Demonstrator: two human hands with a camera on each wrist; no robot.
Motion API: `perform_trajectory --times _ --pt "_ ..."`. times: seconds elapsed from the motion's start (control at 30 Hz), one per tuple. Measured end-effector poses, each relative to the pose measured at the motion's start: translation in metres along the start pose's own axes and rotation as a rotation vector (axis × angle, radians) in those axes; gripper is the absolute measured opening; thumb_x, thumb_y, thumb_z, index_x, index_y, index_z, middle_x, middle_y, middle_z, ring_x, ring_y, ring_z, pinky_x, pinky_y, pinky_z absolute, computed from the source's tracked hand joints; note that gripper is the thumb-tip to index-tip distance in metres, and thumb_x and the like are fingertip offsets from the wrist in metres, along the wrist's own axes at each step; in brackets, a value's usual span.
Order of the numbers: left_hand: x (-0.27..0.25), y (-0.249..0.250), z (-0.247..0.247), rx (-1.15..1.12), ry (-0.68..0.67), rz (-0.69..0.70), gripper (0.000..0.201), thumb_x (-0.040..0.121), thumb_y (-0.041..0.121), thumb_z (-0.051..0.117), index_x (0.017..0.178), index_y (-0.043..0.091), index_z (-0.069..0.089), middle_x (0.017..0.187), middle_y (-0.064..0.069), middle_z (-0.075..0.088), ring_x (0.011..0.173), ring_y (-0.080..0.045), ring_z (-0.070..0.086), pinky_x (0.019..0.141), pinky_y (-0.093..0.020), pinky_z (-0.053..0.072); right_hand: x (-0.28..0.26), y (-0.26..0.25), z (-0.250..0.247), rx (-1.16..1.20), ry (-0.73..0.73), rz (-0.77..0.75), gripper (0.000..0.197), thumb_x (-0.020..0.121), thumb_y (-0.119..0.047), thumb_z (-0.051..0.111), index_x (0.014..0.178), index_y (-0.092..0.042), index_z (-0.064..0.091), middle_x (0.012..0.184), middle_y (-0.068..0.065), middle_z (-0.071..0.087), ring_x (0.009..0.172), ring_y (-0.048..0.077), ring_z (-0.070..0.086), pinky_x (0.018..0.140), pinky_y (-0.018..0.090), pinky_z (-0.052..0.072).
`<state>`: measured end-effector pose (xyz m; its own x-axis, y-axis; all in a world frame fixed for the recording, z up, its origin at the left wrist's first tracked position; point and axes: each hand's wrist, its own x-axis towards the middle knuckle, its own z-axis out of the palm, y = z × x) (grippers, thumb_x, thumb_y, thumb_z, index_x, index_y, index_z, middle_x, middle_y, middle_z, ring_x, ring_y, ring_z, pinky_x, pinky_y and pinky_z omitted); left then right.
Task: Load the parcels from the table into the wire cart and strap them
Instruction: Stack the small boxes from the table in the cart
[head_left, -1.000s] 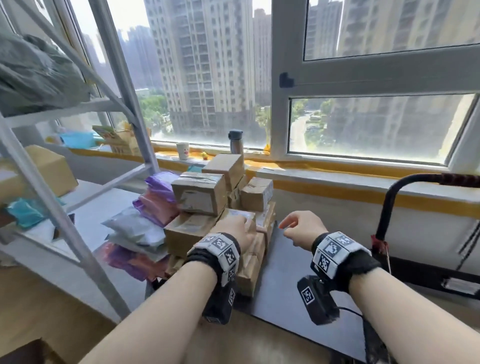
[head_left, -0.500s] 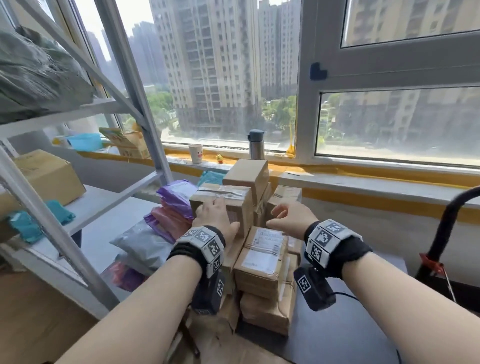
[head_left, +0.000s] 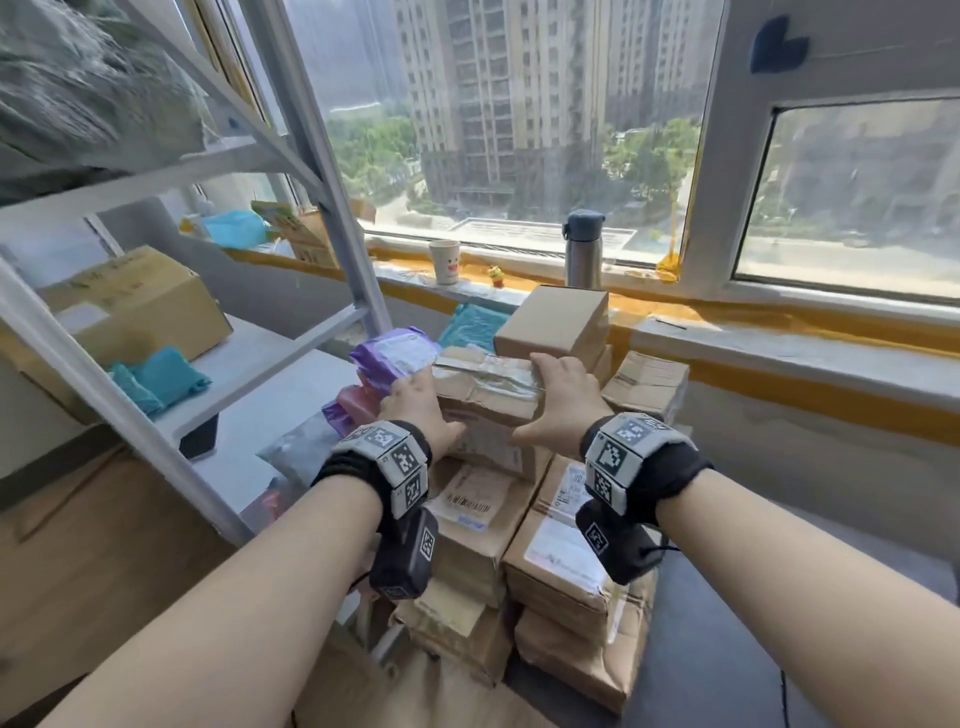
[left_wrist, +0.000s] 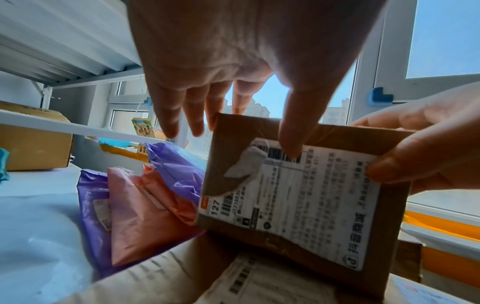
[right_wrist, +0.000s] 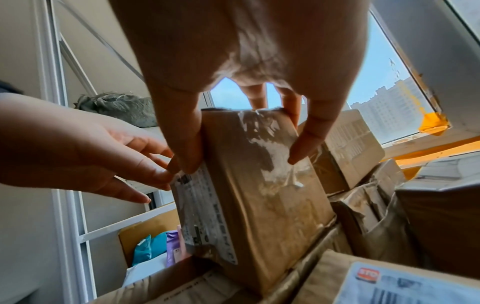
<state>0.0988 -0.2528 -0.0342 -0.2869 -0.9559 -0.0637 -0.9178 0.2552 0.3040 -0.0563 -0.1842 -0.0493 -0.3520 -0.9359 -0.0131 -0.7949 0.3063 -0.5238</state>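
Both hands sit on one taped box (head_left: 485, 387) at the middle of the head frame, on top of a stack of cardboard parcels (head_left: 563, 566) that fills the lower centre. The left hand (head_left: 418, 410) lies against the box's left end with its fingers spread and nearly straight; in the left wrist view its thumb (left_wrist: 292, 127) presses on the labelled face (a label marked 127) while the other fingers reach past the box's left edge. The right hand (head_left: 558, 395) clasps the right end: in the right wrist view its thumb (right_wrist: 187, 144) lies on the labelled side and its fingers (right_wrist: 309, 142) curl over the taped face, so the box is pinched between them. The box rests on the parcels below it, tilted a little. Just left of it lie purple and pink mailer bags (head_left: 387, 364). Another box (head_left: 558, 322) stands behind it, toward the window sill (head_left: 779, 338). A grey shelf rack (head_left: 332, 208) fills the left of the frame. The cart is not in view
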Motion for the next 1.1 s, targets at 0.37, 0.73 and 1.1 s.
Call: perform_trajectory --times 0.37,0.73,1.1 --pt "-0.022 -0.002 -0.024 -0.011 0.019 0.129 0.073 0.085 0.035 0.063 0.143 0.017 0.022 0.137 -0.017 0.031 0.124 -0.034 0.044 0.104 -0.039 0.034 -0.033 -0.019 -0.017 0.091 0.128 0.011 0.100 0.063 -0.027 0.083 0.145 -0.021 0.026 0.139 0.005 0.034 0.127 0.018 0.037 0.104 0.030 0.036" --pt "-0.108 0.023 -0.003 -0.065 -0.084 0.572 0.099 0.075 0.037 0.072 0.148 0.020 0.007 0.133 -0.017 0.027 0.121 -0.037 0.044 0.105 -0.042 0.038 -0.210 -0.010 -0.031 0.074 0.394 0.335 0.103 0.063 -0.008 0.082 0.147 -0.015 0.022 0.144 0.005 0.027 0.130 0.020 0.038 0.104 0.024 0.033" --pt "-0.213 0.071 0.030 0.021 -0.147 1.001 0.097 0.067 0.044 0.075 0.144 0.024 0.021 0.138 -0.002 0.031 0.124 -0.028 0.035 0.107 -0.039 0.034 -0.339 0.029 -0.038 0.102 0.503 0.460 0.097 0.068 -0.001 0.073 0.148 -0.021 0.022 0.149 -0.001 0.028 0.133 0.020 0.039 0.106 0.034 0.042"
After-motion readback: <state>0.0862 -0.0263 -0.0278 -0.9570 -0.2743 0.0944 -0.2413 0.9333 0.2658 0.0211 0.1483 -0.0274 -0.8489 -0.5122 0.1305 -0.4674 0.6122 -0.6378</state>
